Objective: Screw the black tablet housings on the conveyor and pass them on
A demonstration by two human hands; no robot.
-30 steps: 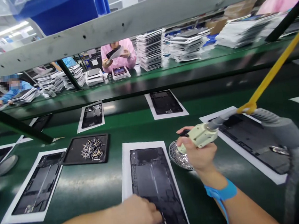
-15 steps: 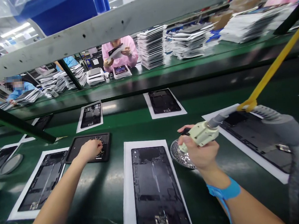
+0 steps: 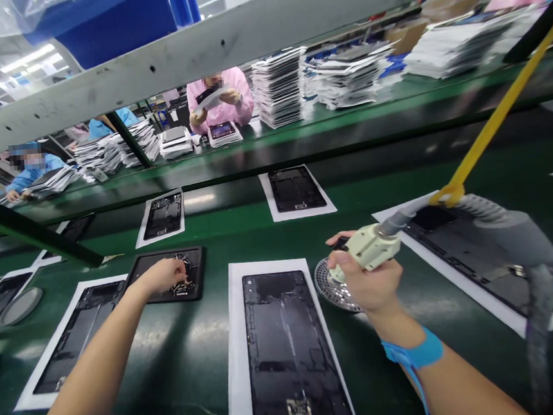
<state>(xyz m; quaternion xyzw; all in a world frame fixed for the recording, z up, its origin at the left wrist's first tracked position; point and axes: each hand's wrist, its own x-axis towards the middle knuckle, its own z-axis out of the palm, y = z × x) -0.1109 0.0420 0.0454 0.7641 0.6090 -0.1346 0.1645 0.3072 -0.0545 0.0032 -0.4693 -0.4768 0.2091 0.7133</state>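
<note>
My right hand (image 3: 368, 283) grips a cream electric screwdriver (image 3: 370, 248) that hangs from a yellow cord (image 3: 496, 120) and a grey hose (image 3: 526, 244). Its tip is over a round perforated metal screw dish (image 3: 329, 287). My left hand (image 3: 164, 275) reaches into a black tray (image 3: 140, 274) of small metal parts, fingers down among them; whether it holds one I cannot see. Between both hands a dark tablet back frame (image 3: 286, 342) lies on a white sheet (image 3: 236, 353).
Other frames on white sheets lie on the green belt: front left (image 3: 70, 338), right (image 3: 504, 265), and two farther back (image 3: 163, 216) (image 3: 297, 189). A grey steel beam (image 3: 223, 41) crosses overhead. Beyond it, other people work beside stacks of panels (image 3: 278, 88).
My left hand left the near end of the middle frame and went up and left into the black parts tray. My right hand kept the screwdriver over the round dish.
</note>
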